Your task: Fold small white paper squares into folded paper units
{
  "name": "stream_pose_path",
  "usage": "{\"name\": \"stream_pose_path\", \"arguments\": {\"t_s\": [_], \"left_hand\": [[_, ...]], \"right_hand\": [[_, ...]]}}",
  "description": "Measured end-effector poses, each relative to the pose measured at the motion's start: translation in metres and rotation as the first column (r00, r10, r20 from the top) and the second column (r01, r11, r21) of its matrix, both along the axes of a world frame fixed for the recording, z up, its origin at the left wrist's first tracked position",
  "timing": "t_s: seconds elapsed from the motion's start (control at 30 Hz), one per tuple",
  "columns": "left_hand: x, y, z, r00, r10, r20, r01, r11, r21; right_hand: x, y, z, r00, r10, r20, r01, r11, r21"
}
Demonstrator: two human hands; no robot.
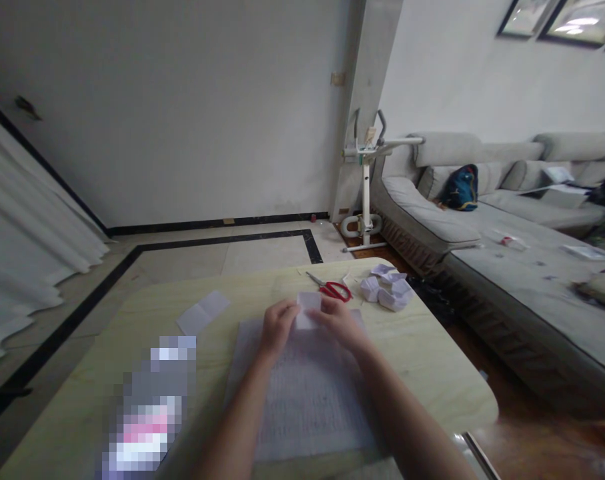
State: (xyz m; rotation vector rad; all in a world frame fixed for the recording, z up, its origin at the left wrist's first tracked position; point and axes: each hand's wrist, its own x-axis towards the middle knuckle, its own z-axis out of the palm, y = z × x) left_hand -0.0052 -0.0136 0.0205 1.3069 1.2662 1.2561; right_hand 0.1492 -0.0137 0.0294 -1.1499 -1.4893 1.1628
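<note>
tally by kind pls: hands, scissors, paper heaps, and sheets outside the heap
Hands: 2 (left hand, right hand)
Scissors: 1
Paper heap: 1
Sheets: 3 (held sheet, creased sheet, large sheet beneath the hands)
Total: 7

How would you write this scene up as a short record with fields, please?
Left hand: holds small paper by its left edge
Right hand: holds small paper by its right side
Beneath hands: large sheet on the table
Beyond hands: red-handled scissors
Right of scissors: several folded papers
Left of hands: creased paper
</note>
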Motion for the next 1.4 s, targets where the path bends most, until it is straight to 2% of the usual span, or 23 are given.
{"name": "stream_pose_path", "arguments": {"t_s": [0.1,0.27,0.4,0.6,0.73,0.9,1.0,1.1,1.23,1.33,1.4], "left_hand": [[-0.001,0.001,0.0,1.0,0.025,-0.007,-0.026,1.0,-0.016],[-0.003,0.003,-0.001,1.0,0.02,0.001,-0.02,0.999,-0.028],[-0.002,0.003,0.0,0.999,0.011,0.038,-0.01,0.999,-0.039],[-0.002,0.006,-0.003,0.984,0.134,0.119,-0.124,0.989,-0.086],[-0.001,0.005,-0.003,0.986,0.064,0.157,-0.049,0.994,-0.099],[0.001,0.001,0.0,0.99,-0.059,0.131,0.067,0.996,-0.058],[0.0,0.002,0.001,0.989,-0.034,0.141,0.043,0.997,-0.059],[-0.001,0.004,-0.001,0.975,0.034,0.22,-0.016,0.996,-0.083],[0.002,0.005,-0.004,0.935,0.088,0.344,-0.052,0.992,-0.114],[0.005,0.004,-0.006,0.94,0.048,0.337,-0.017,0.996,-0.093],[0.007,0.003,-0.007,0.953,-0.001,0.303,0.024,0.997,-0.075]], "right_hand": [[0.001,0.001,-0.001,0.994,0.092,-0.056,-0.095,0.994,-0.055],[0.004,0.004,-0.005,0.98,0.174,-0.092,-0.179,0.983,-0.051],[0.006,0.005,-0.006,0.98,0.184,-0.074,-0.19,0.976,-0.102],[0.007,0.004,-0.008,0.969,0.225,-0.099,-0.239,0.955,-0.176],[0.008,0.006,-0.009,0.969,0.17,-0.18,-0.197,0.97,-0.141],[0.005,0.006,-0.01,0.969,0.174,-0.175,-0.202,0.967,-0.154],[0.003,0.006,-0.01,0.982,0.119,-0.147,-0.141,0.979,-0.148],[0.001,0.004,-0.01,0.989,0.049,-0.138,-0.071,0.985,-0.156],[-0.004,0.002,-0.013,0.986,0.059,-0.153,-0.086,0.98,-0.181],[-0.008,0.001,-0.016,0.998,0.033,-0.054,-0.044,0.976,-0.215],[-0.009,0.002,-0.016,1.0,-0.009,-0.018,0.005,0.981,-0.194]]}}
